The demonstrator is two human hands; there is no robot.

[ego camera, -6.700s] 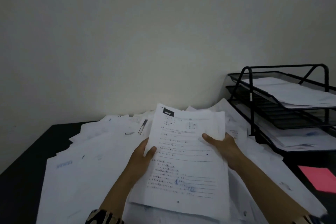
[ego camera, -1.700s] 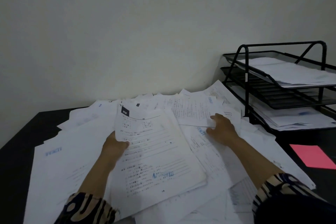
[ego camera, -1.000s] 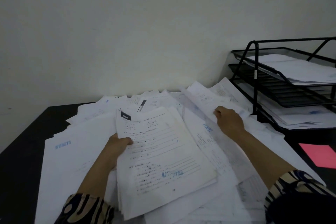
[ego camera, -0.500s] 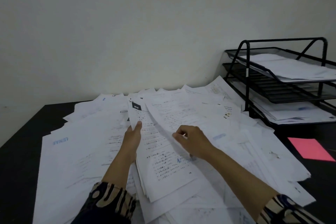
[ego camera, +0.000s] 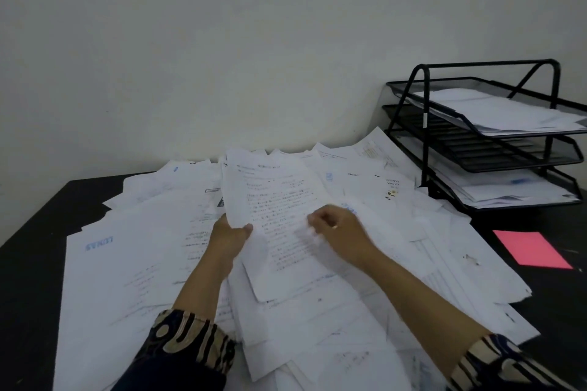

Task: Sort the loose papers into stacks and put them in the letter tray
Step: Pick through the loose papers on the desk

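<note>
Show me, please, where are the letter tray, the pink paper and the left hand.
letter tray point(ego camera: 422, 124): head view, front left upright.
pink paper point(ego camera: 532, 250): head view, its middle.
left hand point(ego camera: 229, 236): head view, back of hand.

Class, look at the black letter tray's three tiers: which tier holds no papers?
The middle tier of the black wire-mesh letter tray: its bare dark mesh shows, while the top tier and bottom tier each hold white papers.

Loose papers point(ego camera: 143, 263) white, printed, strewn overlapping under both hands; black three-tier letter tray point(ego camera: 476, 136) far right of right hand, part-filled
</note>
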